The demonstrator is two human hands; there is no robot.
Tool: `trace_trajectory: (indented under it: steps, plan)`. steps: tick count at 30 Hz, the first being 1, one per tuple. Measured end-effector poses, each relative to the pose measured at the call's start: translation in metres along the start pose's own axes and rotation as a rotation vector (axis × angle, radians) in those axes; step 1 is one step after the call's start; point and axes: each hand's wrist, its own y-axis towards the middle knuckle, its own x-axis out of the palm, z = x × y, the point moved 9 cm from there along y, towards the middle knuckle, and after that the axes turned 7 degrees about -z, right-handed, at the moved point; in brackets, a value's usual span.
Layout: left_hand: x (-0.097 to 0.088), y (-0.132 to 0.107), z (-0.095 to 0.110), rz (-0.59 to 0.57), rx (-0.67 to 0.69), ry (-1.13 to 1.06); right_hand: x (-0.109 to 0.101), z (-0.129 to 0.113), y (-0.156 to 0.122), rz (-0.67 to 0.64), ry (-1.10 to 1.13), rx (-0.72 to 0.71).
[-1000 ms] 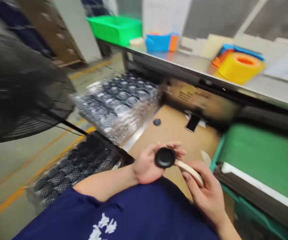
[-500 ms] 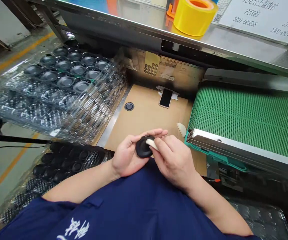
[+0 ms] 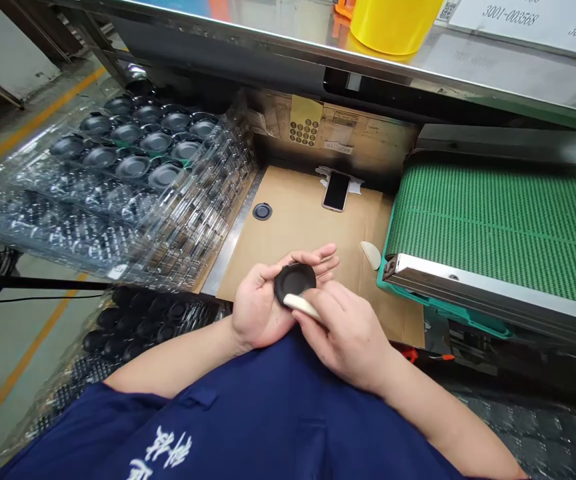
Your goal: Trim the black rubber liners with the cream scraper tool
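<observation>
"Head view: holding what in the left hand (image 3: 261, 307)?"

"Holding a round black dish (image 3: 295, 279) on the upturned palm, thumb at the rim, and stretching the other fingers out past the far edge."

"Gripping anything with the right hand (image 3: 345, 327)?"

"Gripping a slender pale piece (image 3: 302, 304) between thumb and fingers. Pointing its rounded tip across the near edge of the dish. Not managing to tell whether touching or just above; only seeing an overlap from this angle."

"And leaving the dish sitting where, exactly?"

"Sitting in the left hand, close in front of the dark blue shirt (image 3: 248, 413), over the near part of a cardboard sheet (image 3: 293, 240)."

"Seeing other things on that cardboard?"

"Seeing a small dark disc (image 3: 263, 211) toward the left, a phone (image 3: 336, 191) with a dark screen near the back, and a pale half-round piece (image 3: 371, 255) just beside a green conveyor belt (image 3: 493, 233)."

"Finding what on the left?"

"Finding stacked clear trays (image 3: 218, 200) bearing dark round parts (image 3: 155, 143), with more black pieces (image 3: 138, 327) lower down."

"Looking higher?"

"Spotting a yellow cylinder (image 3: 393, 27) on a metal shelf (image 3: 288, 23), beside a printed white sheet (image 3: 533, 27)."
</observation>
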Motion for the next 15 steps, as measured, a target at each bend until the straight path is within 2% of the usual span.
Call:
trace_trajectory:
  steps: [5,9,13,15]
  plan:
    - [0.0042,-0.0002,-0.0045,0.005,-0.029,0.055,-0.0001,-0.003,0.0025,0.07,0.027,0.007]
    - [0.0041,-0.0013,-0.0048,0.001,-0.029,0.049,0.0051,-0.0086,0.0035,-0.003,0.014,-0.051]
    - [0.0051,-0.002,-0.0074,-0.033,-0.058,0.047,-0.0008,-0.0028,0.0022,0.06,0.012,0.005]
    - [0.0031,-0.0026,-0.0049,-0.014,-0.035,0.053,0.0024,-0.0053,0.0033,0.027,0.037,-0.027]
